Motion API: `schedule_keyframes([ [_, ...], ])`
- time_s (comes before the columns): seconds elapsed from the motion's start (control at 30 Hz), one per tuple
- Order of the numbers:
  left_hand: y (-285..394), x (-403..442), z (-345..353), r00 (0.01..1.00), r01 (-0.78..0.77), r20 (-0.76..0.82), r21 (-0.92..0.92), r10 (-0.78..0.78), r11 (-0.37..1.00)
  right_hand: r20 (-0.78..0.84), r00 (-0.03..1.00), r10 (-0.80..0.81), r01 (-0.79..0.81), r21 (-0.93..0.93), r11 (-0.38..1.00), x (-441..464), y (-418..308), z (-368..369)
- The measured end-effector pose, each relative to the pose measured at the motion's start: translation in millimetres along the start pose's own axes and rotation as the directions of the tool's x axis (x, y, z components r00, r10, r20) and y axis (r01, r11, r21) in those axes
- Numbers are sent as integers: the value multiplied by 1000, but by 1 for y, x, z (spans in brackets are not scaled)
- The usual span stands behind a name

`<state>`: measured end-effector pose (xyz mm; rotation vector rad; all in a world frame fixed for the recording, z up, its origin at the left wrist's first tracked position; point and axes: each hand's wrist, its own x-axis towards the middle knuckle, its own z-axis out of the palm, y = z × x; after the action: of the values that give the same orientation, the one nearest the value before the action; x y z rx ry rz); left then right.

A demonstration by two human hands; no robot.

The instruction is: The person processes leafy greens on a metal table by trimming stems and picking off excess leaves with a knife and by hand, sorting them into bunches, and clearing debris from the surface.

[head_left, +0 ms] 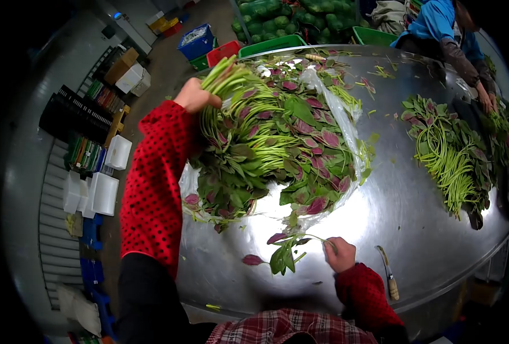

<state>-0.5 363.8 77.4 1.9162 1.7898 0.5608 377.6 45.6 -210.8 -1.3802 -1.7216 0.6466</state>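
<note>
My left hand point(196, 96) is closed around a bunch of leafy greens point(227, 77), its pale green stems pointing up and away from me. Below and beside it lies a big heap of the same greens point(266, 150), with green and purple leaves, on a clear plastic sheet point(346, 123). Near the table's front, my right hand point(340, 255) pinches the thin stem of a single leafy sprig point(285, 252), whose leaves hang to the left. A curved knife point(390, 278) with a wooden handle rests on the metal right of that hand.
The steel table point(237, 275) has a raised rim. Another pile of greens point(447, 155) lies at the right, where a co-worker in blue point(432, 28) handles more greens. Beyond the far edge stand crates point(223, 53) and bagged green produce point(277, 23). White foam boxes point(104, 194) line the left.
</note>
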Motion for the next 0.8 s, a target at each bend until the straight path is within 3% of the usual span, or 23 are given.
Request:
schedule_keyframes([
  [0.1, 33, -51, -47, 999, 51, 18, -99, -49, 994, 9, 1000, 14, -14, -35, 999, -1, -5, 0],
  [0.2, 62, -122, -66, 998, -30, 58, 22, 29, 999, -50, 995, 89, -87, 31, 996, -4, -1, 1],
  [0.23, 69, -149, -65, 990, -30, 137, 79, 19, 996, 17, 976, 219, -220, 45, 975, -1, 2, -2],
  [0.27, 72, -177, -57, 974, -34, 227, 127, 4, 991, 214, 855, 473, -519, 323, 791, 6, 3, -12],
  [0.3, 73, -208, -40, 952, -130, 286, 68, 105, 989, 237, 757, 609, -642, 442, 626, 18, 4, -22],
  [0.33, 70, -233, -20, 905, -229, 400, 175, 143, 958, 74, 826, 559, -514, 508, 691, 28, 8, -30],
  [0.4, 60, -280, 43, 781, -440, 609, 380, 138, 813, 22, 918, 395, -349, 519, 781, 68, -65, -63],
  [0.43, 48, -301, 82, 747, -472, 659, 433, 88, 768, 25, 942, 335, -285, 589, 757, 78, -98, -64],
  [0.47, 31, -320, 122, 714, -518, 698, 482, 47, 707, 58, 953, 298, -266, 631, 729, 82, -112, -52],
  [0.5, 14, -337, 155, 707, -493, 704, 420, 69, 762, 170, 981, 96, -185, 653, 735, 80, -121, -37],
  [0.53, 1, -350, 180, 703, -469, 705, 358, 96, 807, 275, 961, 34, -195, 581, 790, 72, -125, -14],
  [0.57, -4, -362, 197, 702, -475, 708, 377, 84, 796, 383, 923, 34, -233, 489, 841, 60, -132, 10],
  [0.63, 4, -374, 200, 728, -433, 682, 389, 62, 813, 663, 748, -35, -385, 477, 790, 23, -110, 68],
  [0.67, 7, -378, 199, 750, -403, 660, 418, 32, 814, 840, 537, 73, -561, 291, 775, 14, -116, 75],
  [0.7, -1, -381, 200, 802, -407, 584, 380, 125, 831, 912, 399, 91, -642, 207, 738, 1, -109, 89],
  [0.73, -2, -382, 199, 811, -397, 573, 386, 121, 833, 926, 369, 81, -585, 163, 794, -2, -116, 88],
  [0.8, -1, -384, 196, 787, -458, 590, 360, 183, 813, 978, 181, 104, -795, 84, 600, 4, -124, 76],
])
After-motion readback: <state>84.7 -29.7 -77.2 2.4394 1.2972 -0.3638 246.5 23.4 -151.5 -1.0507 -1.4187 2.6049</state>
